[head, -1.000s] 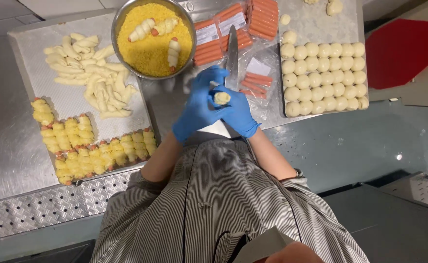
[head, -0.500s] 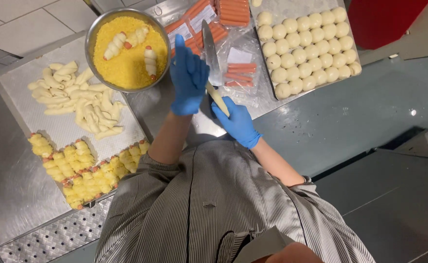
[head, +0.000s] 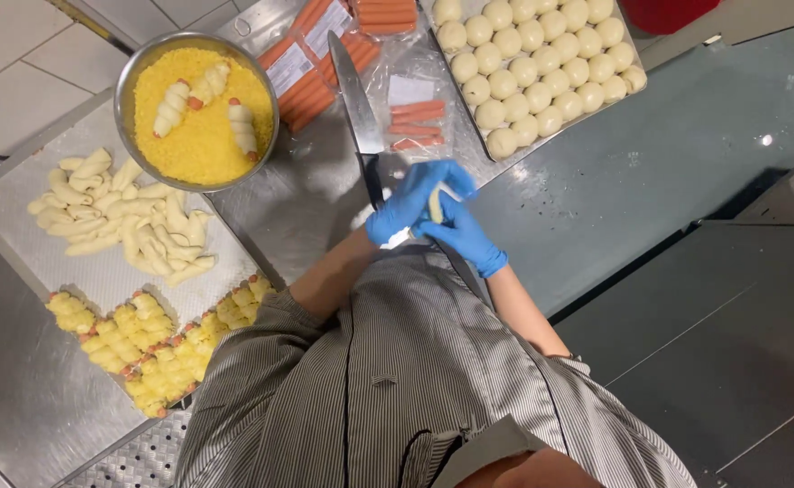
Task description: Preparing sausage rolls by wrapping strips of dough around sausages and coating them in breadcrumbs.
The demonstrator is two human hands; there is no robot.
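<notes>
Pale dough strip (head: 435, 202) is being pinched between both blue-gloved hands, left hand (head: 412, 201) and right hand (head: 463, 233), fingers closed on it, above the tabletop (head: 325, 203); knife (head: 358, 98) at 11 o'clock.

Shiny metal bowl (head: 128, 81); matt steel counter (head: 307, 199).

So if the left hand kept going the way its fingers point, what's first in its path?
Probably the dough strip it already touches, then the right hand. Beyond those lies the tray of dough balls, though depth is unclear.
</notes>
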